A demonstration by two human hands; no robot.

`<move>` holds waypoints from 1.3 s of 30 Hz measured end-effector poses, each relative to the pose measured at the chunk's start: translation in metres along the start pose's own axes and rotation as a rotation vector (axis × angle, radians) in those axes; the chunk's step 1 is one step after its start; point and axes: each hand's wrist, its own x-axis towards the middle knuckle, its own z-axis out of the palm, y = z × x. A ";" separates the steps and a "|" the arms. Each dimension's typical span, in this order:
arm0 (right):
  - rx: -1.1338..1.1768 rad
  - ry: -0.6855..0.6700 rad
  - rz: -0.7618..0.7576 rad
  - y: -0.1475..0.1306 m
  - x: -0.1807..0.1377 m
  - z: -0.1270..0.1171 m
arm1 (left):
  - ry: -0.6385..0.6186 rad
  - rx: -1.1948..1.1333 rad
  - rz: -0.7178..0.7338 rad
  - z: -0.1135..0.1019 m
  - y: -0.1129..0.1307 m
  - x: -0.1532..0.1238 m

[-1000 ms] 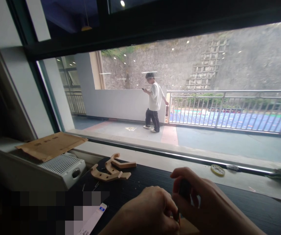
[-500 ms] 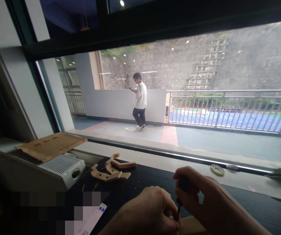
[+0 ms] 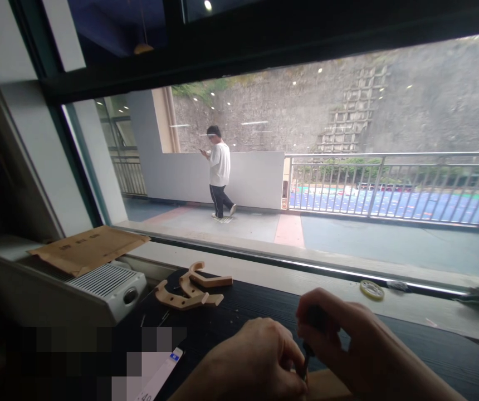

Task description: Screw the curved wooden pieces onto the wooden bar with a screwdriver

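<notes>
My right hand (image 3: pixel 340 334) is wrapped round the dark handle of a screwdriver (image 3: pixel 315 320), its shaft pointing down. Beside the lower end of that shaft, my left hand (image 3: pixel 260 356) is closed, thumb and forefinger pressed together; what they pinch is hidden. A light wooden piece (image 3: pixel 327 385) lies under both hands at the bottom edge, mostly covered and cut off by the frame. Farther back on the dark table rest several curved wooden parts (image 3: pixel 181 301) with drilled holes. A few small screws (image 3: pixel 163 318) lie just in front of them.
A phone (image 3: pixel 162 379) lies left of my left hand. Beyond it stands a white appliance (image 3: pixel 118 295) with a brown envelope (image 3: pixel 93 248) on top. A yellow tape roll (image 3: pixel 372 289) sits on the windowsill (image 3: pixel 264 274). Outside the glass, a person (image 3: pixel 220 172) walks past.
My right hand has turned slightly on the screwdriver handle, which tilts a little differently. My left hand has stayed in place. Outside, the person has walked to the left.
</notes>
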 end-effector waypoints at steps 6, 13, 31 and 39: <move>-0.080 0.126 0.069 0.008 0.009 0.009 | 0.006 0.001 -0.030 0.000 0.004 -0.002; 0.020 0.003 -0.015 -0.012 0.001 0.002 | 0.004 0.001 -0.089 -0.006 0.014 -0.006; -0.078 0.040 0.028 0.009 0.004 0.006 | 0.036 0.042 -0.032 -0.003 0.007 -0.001; -0.116 0.043 -0.001 0.000 0.005 0.009 | 0.029 -0.010 -0.041 -0.008 0.015 -0.006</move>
